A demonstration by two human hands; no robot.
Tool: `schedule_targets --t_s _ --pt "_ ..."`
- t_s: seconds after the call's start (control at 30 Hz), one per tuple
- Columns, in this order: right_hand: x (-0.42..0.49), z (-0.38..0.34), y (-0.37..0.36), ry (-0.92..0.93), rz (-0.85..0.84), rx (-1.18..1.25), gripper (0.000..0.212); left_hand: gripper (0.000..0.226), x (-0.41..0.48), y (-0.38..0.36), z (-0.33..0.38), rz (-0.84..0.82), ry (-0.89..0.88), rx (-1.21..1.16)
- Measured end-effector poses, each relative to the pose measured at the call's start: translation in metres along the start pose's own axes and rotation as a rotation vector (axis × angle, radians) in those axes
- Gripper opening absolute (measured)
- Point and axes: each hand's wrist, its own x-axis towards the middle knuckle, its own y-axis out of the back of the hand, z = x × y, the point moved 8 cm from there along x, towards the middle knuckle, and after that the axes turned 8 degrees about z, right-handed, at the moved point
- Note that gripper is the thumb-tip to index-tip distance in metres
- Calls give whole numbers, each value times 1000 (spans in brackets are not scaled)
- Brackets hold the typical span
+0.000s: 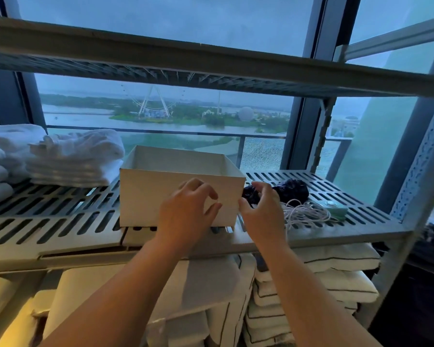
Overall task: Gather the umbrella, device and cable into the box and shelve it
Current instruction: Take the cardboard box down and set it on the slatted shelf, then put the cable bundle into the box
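Observation:
An open white box (145, 194) stands on the slotted grey shelf (48, 221), near its front edge. My left hand (186, 209) hovers in front of the box's front wall, fingers curled and apart, holding nothing. My right hand (261, 211) is at the box's right front corner, fingers spread. Just right of the box lies a folded dark umbrella (291, 190). In front of it sits a coiled white cable (306, 214), and a small teal device (335, 209) with a round white button rests beside the cable.
Folded white towels (73, 159) are stacked on the shelf's left side. A second shelf (161, 58) runs overhead. White pillows with dark stripes (336, 276) fill the level below. A perforated metal post (416, 171) stands at the right, with a window behind.

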Motion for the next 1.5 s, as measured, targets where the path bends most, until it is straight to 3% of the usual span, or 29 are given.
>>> schedule_targets --t_s 0.17,0.3,0.47,0.63,0.77,1.0,1.3,1.5 --pt "23 11 37 145 23 -138 22 24 7 -37 46 -121 -58 -160" --pt "45 34 60 187 13 -226 29 48 13 -82 82 -265 -95 -222" --pt "69 75 71 189 -176 -249 43 87 17 -139 115 -434 -116 -170" --pt "93 125 84 202 -283 -256 54 104 25 -185 139 -534 -73 -87" --pt "101 157 78 274 -402 -342 47 99 24 -213 148 -608 -89 48" --pt "92 185 47 302 -642 -409 76 90 19 -239 142 -646 -79 203" --pt "92 202 28 286 -729 -478 84 94 21 -257 128 -688 -92 247" --pt "98 199 27 301 -747 -496 81 81 24 -264 127 -635 -139 231"
